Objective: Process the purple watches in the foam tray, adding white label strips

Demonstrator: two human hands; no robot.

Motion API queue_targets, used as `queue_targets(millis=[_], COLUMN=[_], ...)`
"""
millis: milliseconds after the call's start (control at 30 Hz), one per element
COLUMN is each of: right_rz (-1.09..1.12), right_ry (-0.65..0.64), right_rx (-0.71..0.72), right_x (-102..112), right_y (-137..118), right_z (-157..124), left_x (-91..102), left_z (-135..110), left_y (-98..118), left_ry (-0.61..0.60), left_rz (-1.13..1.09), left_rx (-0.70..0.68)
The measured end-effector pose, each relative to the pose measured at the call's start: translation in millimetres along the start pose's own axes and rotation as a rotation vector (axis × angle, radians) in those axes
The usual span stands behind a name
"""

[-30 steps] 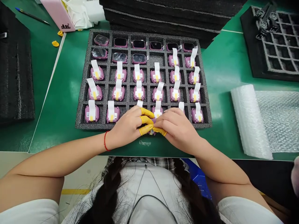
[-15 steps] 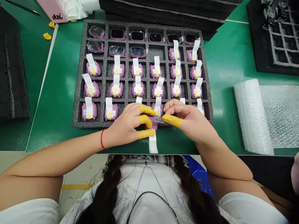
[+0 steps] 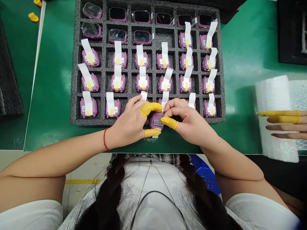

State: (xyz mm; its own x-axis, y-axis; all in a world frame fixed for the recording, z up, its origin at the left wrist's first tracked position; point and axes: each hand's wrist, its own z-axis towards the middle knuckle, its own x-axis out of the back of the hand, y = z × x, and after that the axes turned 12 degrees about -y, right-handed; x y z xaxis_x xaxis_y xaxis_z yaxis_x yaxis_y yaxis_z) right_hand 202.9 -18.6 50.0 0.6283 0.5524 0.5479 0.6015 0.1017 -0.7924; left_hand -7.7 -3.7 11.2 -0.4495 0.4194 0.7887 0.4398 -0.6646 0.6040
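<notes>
One purple watch body (image 3: pixel 155 117) between two hands, at the near edge of a foam tray (image 3: pixel 100 121).
Left to right: two yellow scraps (image 3: pixel 33 17); nine screen-up watches (image 3: pixel 91 28) and twenty white strips (image 3: pixel 88 101) in the tray; the left hand (image 3: pixel 130 123), showing two yellow finger covers (image 3: pixel 153 133), grips the rounded body, back up with a barcode label (image 3: pixel 157 122); the right hand (image 3: pixel 189 123), one cover showing, meets its right side, whether pinching I cannot tell; one co-worker's hand (image 3: pixel 285 123) before one bubble-wrap roll (image 3: pixel 273 95).
</notes>
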Motion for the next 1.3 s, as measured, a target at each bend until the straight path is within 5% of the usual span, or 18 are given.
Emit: queue_targets(millis=[733, 1000, 1100, 1300], right_rz=[-0.047, -0.479, -0.547, -0.406], right_ry=[0.036, 0.216, 0.292, 0.156], right_rx=[0.019, 0.167, 0.130, 0.049], right_x=[-3.0, -8.0, -11.0, -17.5], right_y=[-2.1, -2.6, 2.0, 9.6], right_z=[0.4, -6.3, -4.9, 9.2], left_x=[-0.7, -2.6, 0.0, 14.7], left_z=[0.8, 0.5, -1.5, -6.3], left_y=[-0.2, 0.8, 0.6, -5.0], left_ry=[0.039, 0.057, 0.014, -0.252], left_rz=[0.026, 0.030, 0.042, 0.145], left_rx=[-0.032, -0.042, -0.045, -0.028])
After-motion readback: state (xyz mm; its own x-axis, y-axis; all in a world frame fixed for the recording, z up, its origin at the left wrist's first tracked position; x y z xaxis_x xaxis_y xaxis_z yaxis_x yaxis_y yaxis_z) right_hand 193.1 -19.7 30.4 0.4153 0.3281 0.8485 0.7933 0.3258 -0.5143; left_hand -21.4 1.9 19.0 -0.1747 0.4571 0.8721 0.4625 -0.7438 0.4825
